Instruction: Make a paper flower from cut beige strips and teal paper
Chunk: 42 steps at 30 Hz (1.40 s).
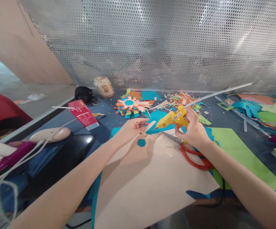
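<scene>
Glue gun [173, 119] – yellow, held just above the middle of the table [109, 122] with its nozzle pointing left and a long clear glue stick [219, 93] running out of its back. At the far left a magenta tool [6, 159] is cut off by the frame edge and too blurred to identify. Next come a red packet [84, 114] and a layered paper rosette [130, 106]. The left hand [131, 127] pinches a small white paper strip [151, 125] between its fingertips, just beside the nozzle; whether the nozzle touches the strip cannot be told. Below lies a cream sheet [147, 187] with a small teal disc [141, 142] on it. The right hand [194, 128] wraps its fingers around the gun's grip, hiding the trigger. Under that wrist lie red-handled scissors [195, 157] – partly covered by the hand. To the right is a green sheet [238, 152], then paper scraps that run off the frame.
</scene>
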{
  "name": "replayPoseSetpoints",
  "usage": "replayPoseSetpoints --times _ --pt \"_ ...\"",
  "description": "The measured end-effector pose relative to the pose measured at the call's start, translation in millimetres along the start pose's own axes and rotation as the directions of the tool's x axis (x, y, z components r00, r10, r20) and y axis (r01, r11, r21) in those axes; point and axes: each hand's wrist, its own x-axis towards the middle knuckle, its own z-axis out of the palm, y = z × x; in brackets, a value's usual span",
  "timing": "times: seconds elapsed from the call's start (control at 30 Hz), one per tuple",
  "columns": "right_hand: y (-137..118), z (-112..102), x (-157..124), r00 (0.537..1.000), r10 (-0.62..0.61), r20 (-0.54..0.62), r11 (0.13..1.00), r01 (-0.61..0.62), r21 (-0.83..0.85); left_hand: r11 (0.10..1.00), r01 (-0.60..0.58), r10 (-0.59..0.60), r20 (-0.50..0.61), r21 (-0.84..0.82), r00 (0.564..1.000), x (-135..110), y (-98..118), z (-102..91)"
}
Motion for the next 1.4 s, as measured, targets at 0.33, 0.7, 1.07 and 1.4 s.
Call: replayPoseSetpoints --times 0.33,0.7,1.07,1.4 --pt "-16 -5 -2 0.992 0.061 0.114 0.998 -0.061 0.001 0.975 0.051 -0.066 -0.063 -0.214 0.996 -3 4 4.4" --pt "-18 -1 -4 0.992 -0.046 0.120 0.993 0.058 -0.100 0.943 0.184 -0.212 -0.072 -0.276 0.975 -3 4 11.0" --pt "-19 -1 -4 0.981 -0.104 0.165 0.993 0.112 -0.041 0.937 0.206 -0.238 -0.082 -0.282 0.968 -2 4 10.5" --pt "-16 2 -6 0.980 -0.080 0.180 0.995 0.091 -0.052 0.932 0.190 -0.226 -0.084 -0.308 0.971 1 -2 7.2"
